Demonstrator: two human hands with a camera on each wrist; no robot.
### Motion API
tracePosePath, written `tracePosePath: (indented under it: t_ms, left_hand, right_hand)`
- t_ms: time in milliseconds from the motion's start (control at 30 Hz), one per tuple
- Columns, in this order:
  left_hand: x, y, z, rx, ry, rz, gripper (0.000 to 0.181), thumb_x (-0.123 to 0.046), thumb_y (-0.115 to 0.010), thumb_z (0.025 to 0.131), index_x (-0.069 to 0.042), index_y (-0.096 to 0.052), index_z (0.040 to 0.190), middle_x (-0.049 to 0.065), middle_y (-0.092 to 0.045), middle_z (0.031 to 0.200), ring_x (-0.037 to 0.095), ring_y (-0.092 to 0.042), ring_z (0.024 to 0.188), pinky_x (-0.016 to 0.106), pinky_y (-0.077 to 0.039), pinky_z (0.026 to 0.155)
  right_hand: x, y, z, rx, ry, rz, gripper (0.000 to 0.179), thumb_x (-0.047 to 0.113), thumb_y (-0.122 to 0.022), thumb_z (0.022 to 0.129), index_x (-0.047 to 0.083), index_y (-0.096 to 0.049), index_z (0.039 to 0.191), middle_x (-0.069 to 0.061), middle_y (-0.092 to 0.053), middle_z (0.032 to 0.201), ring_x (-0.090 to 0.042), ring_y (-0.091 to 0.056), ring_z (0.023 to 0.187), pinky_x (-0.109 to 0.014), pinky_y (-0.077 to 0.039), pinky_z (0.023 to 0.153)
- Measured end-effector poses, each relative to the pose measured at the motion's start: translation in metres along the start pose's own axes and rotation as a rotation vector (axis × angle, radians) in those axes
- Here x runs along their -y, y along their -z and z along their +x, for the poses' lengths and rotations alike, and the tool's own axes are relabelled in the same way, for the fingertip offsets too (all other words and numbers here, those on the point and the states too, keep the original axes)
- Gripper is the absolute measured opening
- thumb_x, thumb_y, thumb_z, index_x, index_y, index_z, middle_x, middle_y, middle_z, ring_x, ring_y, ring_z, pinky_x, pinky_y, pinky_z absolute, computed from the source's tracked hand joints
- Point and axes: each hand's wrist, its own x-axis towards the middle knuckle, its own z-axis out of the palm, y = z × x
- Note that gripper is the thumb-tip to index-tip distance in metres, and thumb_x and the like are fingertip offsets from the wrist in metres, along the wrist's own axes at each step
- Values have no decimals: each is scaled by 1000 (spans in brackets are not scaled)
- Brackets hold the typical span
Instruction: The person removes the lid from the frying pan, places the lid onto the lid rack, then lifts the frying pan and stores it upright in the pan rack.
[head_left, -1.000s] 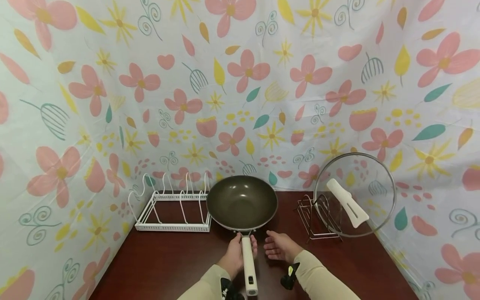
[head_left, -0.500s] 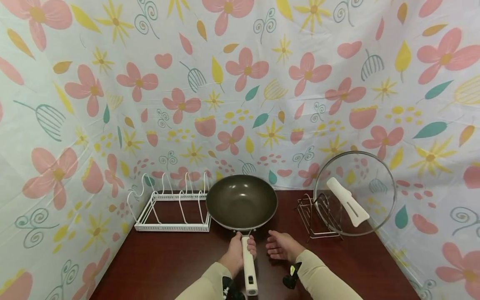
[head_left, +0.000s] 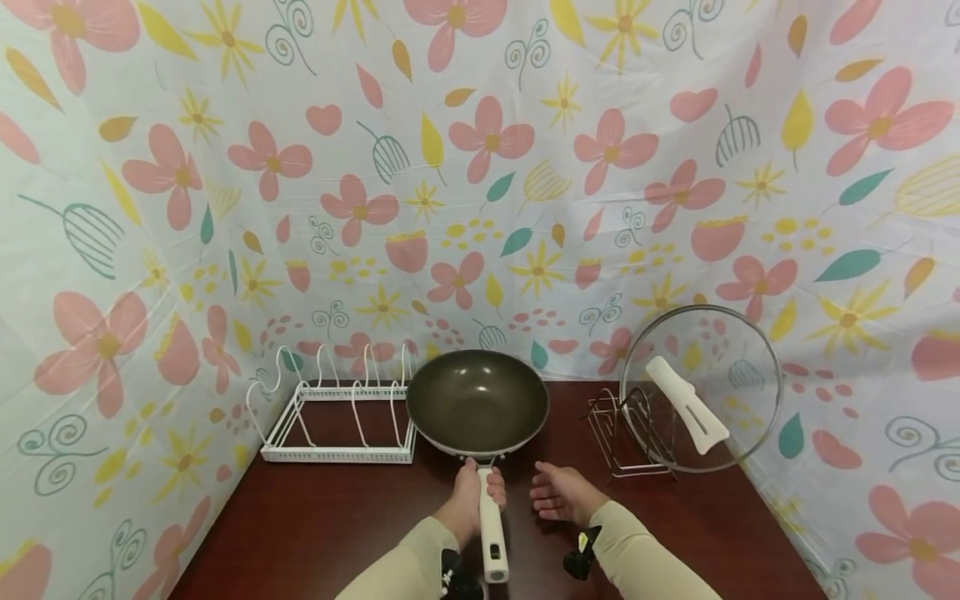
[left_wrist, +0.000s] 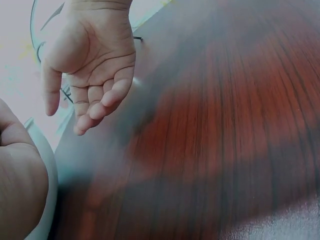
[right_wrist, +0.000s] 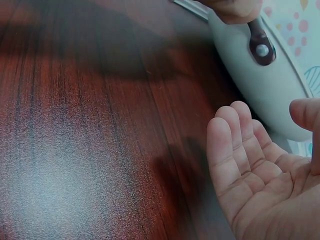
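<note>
A dark-coated frying pan with a cream handle is at the middle of the table in the head view. My left hand grips the handle close to the pan, thumb on top and fingers wrapped underneath. To the right of the handle, my right hand holds nothing; its palm faces the pan and its fingers are relaxed. In the right wrist view the pan's pale outer side and a rivet show beyond my right hand. My left hand is partly cut off in the left wrist view.
A white wire rack stands at the left, its end beside the pan. On the right, a smaller metal rack holds a glass lid with a cream handle. The brown table meets a flowered curtain behind.
The view has shifted slightly. The pan's handle end has swung a little to the left with my left hand still gripping it. My right hand stays nearly in place.
</note>
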Motion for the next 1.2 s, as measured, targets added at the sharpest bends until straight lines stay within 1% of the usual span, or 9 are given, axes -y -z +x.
tracePosePath:
  t_ms: [200,400,600,667,867,1200]
  left_hand:
    - [-2,-3,-4,-10,-31,8,68,-62,-3,103,-14,-44,78,-11,-38,57,-1,-33,43,13,-32,44]
    - [-5,-7,-8,-10,-35,22,68,-64,-3,102,-15,-44,78,-12,-38,56,-1,-35,42,14,-34,42]
    - [-11,-12,-9,9,-71,24,68,-65,-3,102,-16,-44,77,-13,-38,54,-1,-35,40,14,-33,41]
    - [-12,-13,-10,10,-79,37,68,-65,-3,102,-16,-43,77,-13,-38,54,-1,-34,41,15,-33,41]
    - [-11,-14,-11,-17,-101,90,68,-66,-6,102,-16,-44,77,-12,-38,54,1,-34,42,16,-32,41]
    - [-11,-17,-14,-9,-100,87,67,-66,-7,102,-16,-44,77,-12,-38,54,0,-32,43,15,-33,42]
  right_hand:
    - [2,-1,-3,18,10,-8,61,41,-47,105,-14,-53,130,-25,-68,110,-29,-70,88,-40,-59,76]
    - [1,-1,-7,8,1,-16,60,40,-47,105,-14,-54,129,-23,-68,108,-28,-69,88,-41,-59,77]
    - [1,-1,-8,3,12,-23,60,41,-48,105,-14,-54,128,-23,-68,107,-28,-70,87,-41,-59,76]
    - [1,-1,-9,-1,15,-28,60,41,-48,105,-14,-54,128,-23,-68,107,-28,-70,86,-41,-59,76]
    - [1,-1,-9,-1,3,-29,59,40,-48,105,-13,-55,128,-23,-68,107,-27,-69,85,-40,-59,75]
    - [0,-3,-9,10,9,-31,59,40,-47,105,-14,-55,128,-24,-68,109,-29,-70,88,-41,-59,76]
